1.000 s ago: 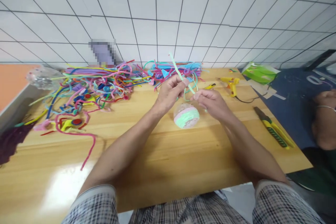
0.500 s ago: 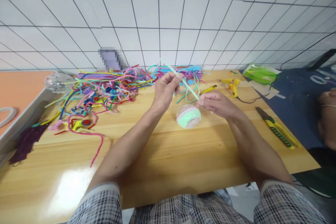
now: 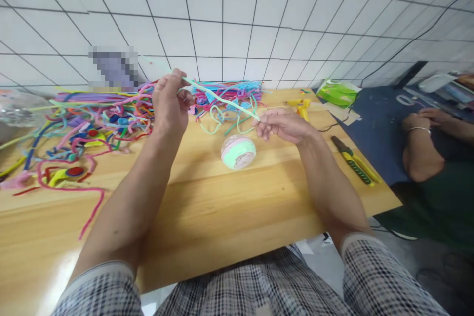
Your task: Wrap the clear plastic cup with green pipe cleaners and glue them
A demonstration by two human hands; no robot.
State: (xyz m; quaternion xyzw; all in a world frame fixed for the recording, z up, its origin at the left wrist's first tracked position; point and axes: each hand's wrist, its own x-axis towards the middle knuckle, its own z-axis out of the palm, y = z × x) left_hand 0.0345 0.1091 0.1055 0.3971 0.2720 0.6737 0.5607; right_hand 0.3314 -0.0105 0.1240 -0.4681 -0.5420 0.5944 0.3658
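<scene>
A pale green pipe cleaner (image 3: 222, 100) stretches slantwise between my two hands, above the table. My left hand (image 3: 172, 101) is closed on its upper end, raised near the wall. Its lower end is pinched between the fingertips of my right hand (image 3: 279, 124). Below and between the hands rests a clear round ball (image 3: 238, 152) with pink and mint green bands wound about it. Thin green pipe cleaner loops (image 3: 212, 123) lie just behind the ball.
Colourful pipe cleaners (image 3: 111, 118) are heaped at left and back. Yellow-handled pliers (image 3: 355, 163) lie at the right, with a yellow glue gun (image 3: 300, 107) and a green packet (image 3: 337, 93) farther back. Another person's hands (image 3: 422, 121) are over the blue table (image 3: 377, 108).
My hands have moved apart, the left one up and leftward, drawing out the pipe cleaner into a longer span. The view has turned to the right, showing more of the other person.
</scene>
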